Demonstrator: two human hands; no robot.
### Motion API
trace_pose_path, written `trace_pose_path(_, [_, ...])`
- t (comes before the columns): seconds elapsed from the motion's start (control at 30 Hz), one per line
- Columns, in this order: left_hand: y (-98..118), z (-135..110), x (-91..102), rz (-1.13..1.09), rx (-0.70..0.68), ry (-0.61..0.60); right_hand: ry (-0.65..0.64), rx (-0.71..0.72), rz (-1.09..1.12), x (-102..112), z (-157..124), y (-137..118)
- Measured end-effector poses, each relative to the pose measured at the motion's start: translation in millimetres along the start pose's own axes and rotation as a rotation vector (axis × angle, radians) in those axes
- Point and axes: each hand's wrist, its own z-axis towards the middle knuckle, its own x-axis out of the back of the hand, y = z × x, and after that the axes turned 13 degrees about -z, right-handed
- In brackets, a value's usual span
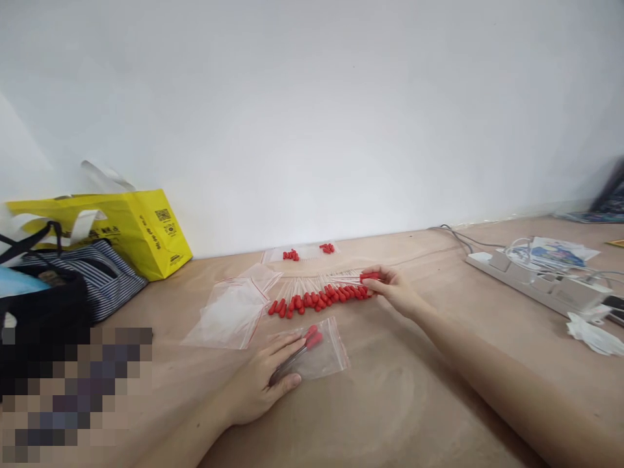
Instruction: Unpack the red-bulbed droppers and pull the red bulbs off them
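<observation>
At twelve o'clock before me, the sticks have bright red heads on whitish stems. The bag nearest me is clear; the stacked bags at eleven are translucent white with red lines. At ten I see a yellow tote with black print and white handles, and a dark-and-white striped pouch. My tabletop is light brown.

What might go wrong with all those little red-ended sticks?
The right hand pinches some red-tipped sticks close beside the long row, so it might bump others out of line. The clear bag under the left hand looks thin and could slip or crumple. The loose, overlapping bags near the row's other end might slide if brushed.
</observation>
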Motion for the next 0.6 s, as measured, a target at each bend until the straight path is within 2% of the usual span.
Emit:
trace_pose_path(0.1, [0.3,0.2,0.3,-0.003,-0.020,-0.003,0.063,0.168,-0.220,-29.9,10.2,-4.0])
trace_pose_path(0.2, [-0.1,0.1,0.3,-0.006,-0.026,-0.006,0.082,0.350,-0.596,-54.4,20.6,-5.3])
trace_pose_path(0.27, [-1.2,-0.3,0.1,-0.005,-0.021,-0.015,0.056,0.422,-0.831,-66.0,25.6,-6.3])
trace_pose_path(0.43, [-6.0,-1.3,-0.9,0.000,-0.011,-0.014,-0.070,0.427,-1.187,-82.7,29.9,-8.2])
trace_pose_path(0.6, [-6.0,-1.0,-0.8,0.009,0.008,-0.023,-0.122,0.473,-1.250,-85.7,28.0,-8.3])
